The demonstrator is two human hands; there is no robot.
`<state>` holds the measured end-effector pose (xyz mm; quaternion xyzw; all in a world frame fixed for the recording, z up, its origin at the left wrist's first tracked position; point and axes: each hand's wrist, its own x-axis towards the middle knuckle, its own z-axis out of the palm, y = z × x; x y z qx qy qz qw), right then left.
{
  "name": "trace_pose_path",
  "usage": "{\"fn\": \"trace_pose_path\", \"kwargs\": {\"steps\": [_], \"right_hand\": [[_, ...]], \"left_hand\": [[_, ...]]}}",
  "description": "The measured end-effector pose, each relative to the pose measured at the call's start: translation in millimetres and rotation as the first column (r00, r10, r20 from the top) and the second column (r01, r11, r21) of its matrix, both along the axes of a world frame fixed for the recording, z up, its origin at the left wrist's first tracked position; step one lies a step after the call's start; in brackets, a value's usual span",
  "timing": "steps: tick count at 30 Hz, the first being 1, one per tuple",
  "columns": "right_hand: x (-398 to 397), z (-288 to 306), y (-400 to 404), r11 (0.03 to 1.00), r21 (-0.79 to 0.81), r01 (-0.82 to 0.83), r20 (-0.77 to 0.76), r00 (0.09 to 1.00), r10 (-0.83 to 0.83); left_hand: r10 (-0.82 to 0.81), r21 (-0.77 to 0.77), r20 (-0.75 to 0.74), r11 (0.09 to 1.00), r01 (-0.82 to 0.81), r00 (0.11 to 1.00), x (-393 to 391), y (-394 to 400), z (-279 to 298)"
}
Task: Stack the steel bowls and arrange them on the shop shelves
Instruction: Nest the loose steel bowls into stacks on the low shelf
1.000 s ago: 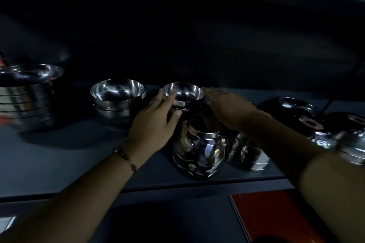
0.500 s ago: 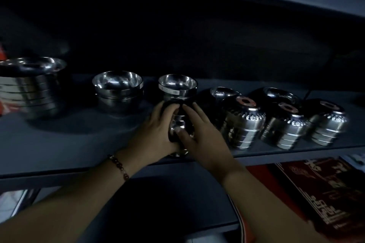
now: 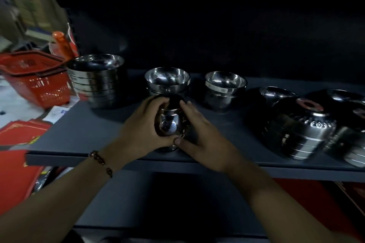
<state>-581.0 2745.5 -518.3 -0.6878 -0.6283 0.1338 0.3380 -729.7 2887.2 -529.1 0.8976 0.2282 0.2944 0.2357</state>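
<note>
A small stack of steel bowls (image 3: 170, 124) stands near the front edge of the grey shelf (image 3: 83, 130). My left hand (image 3: 142, 130) grips its left side and my right hand (image 3: 199, 134) grips its right side. Behind it sits a stack of medium bowls (image 3: 167, 82). A second bowl stack with a barcode label (image 3: 225, 89) is to the right. A tall stack of wide bowls (image 3: 96, 81) stands at the left. Patterned upturned bowl stacks (image 3: 304, 130) fill the right end.
A red shopping basket (image 3: 37, 79) sits left of the shelf, with an orange object (image 3: 62, 44) behind it. Red boxes (image 3: 325, 199) lie on the lower shelf at right, red packages (image 3: 17, 132) below left. The upper shelf recess is dark.
The view has swung left, bringing the red basket into sight. Both hands moved the small bowl stack leftward, from in front of the labelled stack to in front of the medium bowls.
</note>
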Motion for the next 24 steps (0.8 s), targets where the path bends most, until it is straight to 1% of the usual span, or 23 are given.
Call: {"fn": "trace_pose_path", "kwargs": {"steps": [4, 6, 8, 12, 15, 17, 20, 22, 24], "right_hand": [[-2.3, 0.1, -6.1, 0.999, 0.031, -0.013, -0.001, 1.0, 0.013], [-0.2, 1.9, -12.8, 0.997, 0.073, 0.021, 0.002, 1.0, -0.021], [3.5, 4.4, -21.6, 0.989, 0.132, 0.072, -0.027, 0.997, -0.069], [16.0, 3.6, -42.5, 0.945, 0.283, 0.162, -0.159, 0.98, -0.12], [29.5, 3.5, -59.3, 0.911, 0.359, 0.203, -0.275, 0.956, -0.105], [39.8, 4.2, -66.2, 0.89, 0.393, 0.231, -0.355, 0.931, -0.085], [53.9, 6.5, -73.1, 0.833, 0.427, 0.352, -0.477, 0.87, -0.123], [61.8, 8.6, -74.5, 0.818, 0.387, 0.425, -0.541, 0.823, -0.172], [66.6, 8.0, -76.1, 0.812, 0.316, 0.491, -0.617, 0.757, -0.217]], "left_hand": [[0.027, 0.032, 0.035, 0.999, -0.028, 0.999, -6.4, 1.2, 7.6], [0.021, 0.044, 0.07, 0.999, -0.024, 0.997, -7.3, -1.2, 15.6], [-0.009, 0.027, 0.141, 1.0, 0.005, 0.99, -6.4, -9.1, 25.3], [-0.107, -0.039, 0.259, 0.992, 0.121, 0.96, 4.9, -37.8, 41.9], [-0.171, -0.167, 0.326, 0.958, 0.235, 0.93, 21.1, -60.5, 43.0], [-0.205, -0.283, 0.367, 0.904, 0.319, 0.907, 31.7, -73.3, 40.1], [-0.23, -0.444, 0.443, 0.784, 0.435, 0.867, 46.9, -87.4, 36.5], [-0.225, -0.541, 0.464, 0.694, 0.475, 0.857, 58.9, -92.0, 31.6], [-0.184, -0.643, 0.489, 0.585, 0.495, 0.853, 68.6, -94.0, 24.3]]}}
